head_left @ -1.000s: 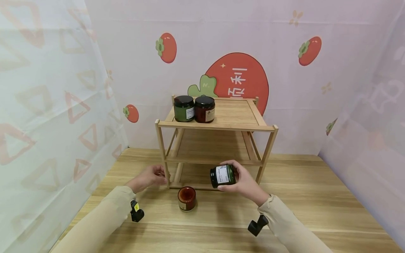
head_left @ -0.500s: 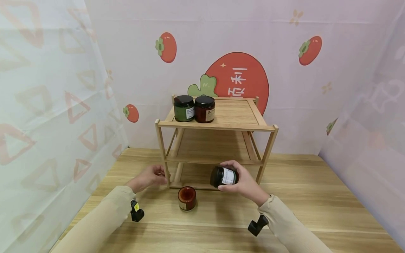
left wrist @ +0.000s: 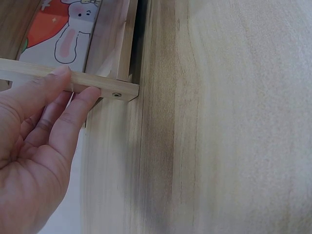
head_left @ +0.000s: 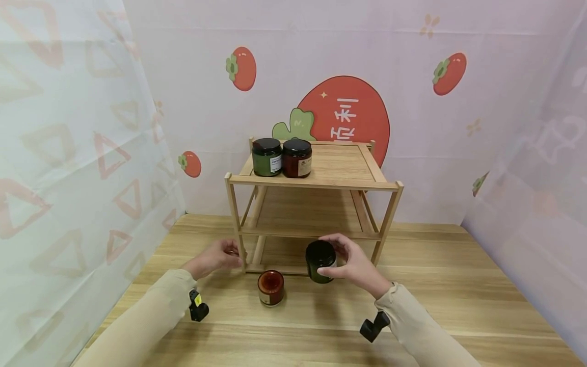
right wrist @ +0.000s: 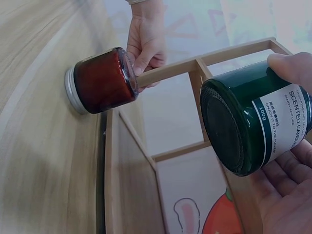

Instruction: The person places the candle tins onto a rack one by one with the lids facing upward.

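Observation:
My left hand pinches the front left post of a wooden shelf rack between thumb and fingers, low down near the table. In front of the rack, my right hand grips a green glass scented candle jar, thumb on the near side and fingers behind. Its black lid faces up, and in the right wrist view its white label and dark base show. Between the hands, an amber-red candle jar stands upside down on the table, its silver lid against the wood.
On the rack's top tier, toward the left, a green candle jar and a dark red candle jar stand side by side, both black-lidded. The rack stands on a wood-grain table. Printed cloth walls enclose the back and sides.
The green jar in my right hand has turned from lying sideways, lid to the left, to lid up. My left hand stays on the post, and the amber-red jar has not moved.

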Motion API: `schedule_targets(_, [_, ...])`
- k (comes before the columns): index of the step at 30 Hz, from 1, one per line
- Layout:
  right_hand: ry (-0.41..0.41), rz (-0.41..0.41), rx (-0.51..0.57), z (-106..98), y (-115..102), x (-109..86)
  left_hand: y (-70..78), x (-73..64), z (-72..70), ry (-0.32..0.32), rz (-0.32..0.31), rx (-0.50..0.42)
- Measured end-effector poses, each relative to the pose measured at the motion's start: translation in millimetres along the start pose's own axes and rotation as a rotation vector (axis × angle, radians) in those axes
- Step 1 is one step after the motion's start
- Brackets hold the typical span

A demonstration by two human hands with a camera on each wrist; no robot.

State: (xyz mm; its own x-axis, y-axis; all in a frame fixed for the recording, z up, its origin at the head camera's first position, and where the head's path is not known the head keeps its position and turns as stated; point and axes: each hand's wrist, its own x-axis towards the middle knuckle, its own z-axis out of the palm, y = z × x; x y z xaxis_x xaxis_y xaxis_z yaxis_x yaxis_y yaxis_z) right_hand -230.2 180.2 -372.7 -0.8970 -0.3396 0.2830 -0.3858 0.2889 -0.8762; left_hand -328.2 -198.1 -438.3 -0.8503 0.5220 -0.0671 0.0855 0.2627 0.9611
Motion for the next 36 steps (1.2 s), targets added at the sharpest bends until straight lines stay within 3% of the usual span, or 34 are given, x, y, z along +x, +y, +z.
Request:
schedule_targets(26, [0.070,-0.074,0.033,-16.2,-8.8,0.6,2.3,-1.8,0.9,0.005,-0.003,-0.006])
schedule_targets(36, [0.121,-0.134,0.061,-30.0,-28.3,4.1,1.0,-1.3,0.9,0.003,-0.002,-0.015])
